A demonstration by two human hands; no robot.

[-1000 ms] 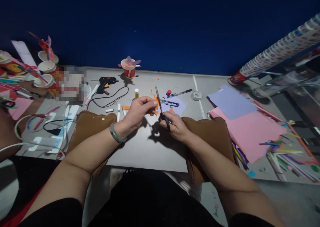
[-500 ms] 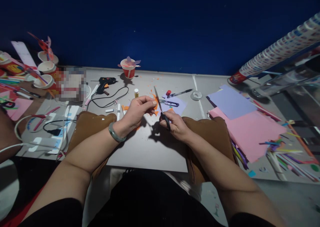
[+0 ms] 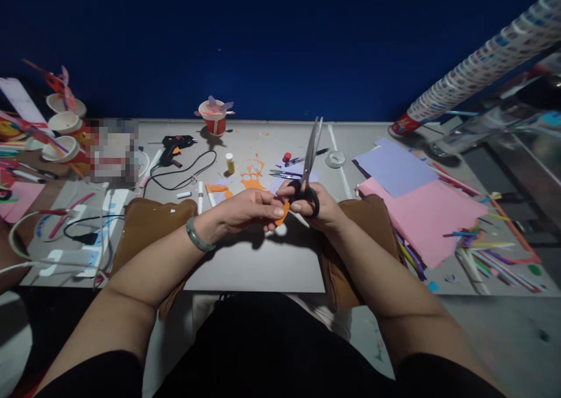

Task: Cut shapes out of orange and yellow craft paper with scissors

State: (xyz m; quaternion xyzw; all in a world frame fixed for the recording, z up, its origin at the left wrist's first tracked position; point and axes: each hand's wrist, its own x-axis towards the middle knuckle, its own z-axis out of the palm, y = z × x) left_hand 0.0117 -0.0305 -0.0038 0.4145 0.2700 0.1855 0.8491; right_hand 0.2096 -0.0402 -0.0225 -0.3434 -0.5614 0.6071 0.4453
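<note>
My right hand (image 3: 322, 208) grips the black handles of a pair of scissors (image 3: 310, 158), whose closed blades point up and away from me. My left hand (image 3: 248, 210), with a green bangle on the wrist, pinches a small orange paper piece (image 3: 283, 213) right beside the right hand's fingers. Both hands meet over a grey board (image 3: 249, 263) at the table's near middle. Orange paper scraps (image 3: 250, 179) lie just beyond the hands.
A black glue gun (image 3: 173, 145) with its cord lies at the back left, and a red paper cup (image 3: 214, 117) at the back. Pink paper (image 3: 423, 217) and lilac paper (image 3: 394, 167) lie right, with a small yellow bottle (image 3: 229, 163), pens and coloured straws about.
The scissors have swung up from a low slant to nearly upright. Both hands came closer together and toward me, with the orange piece now between their fingertips.
</note>
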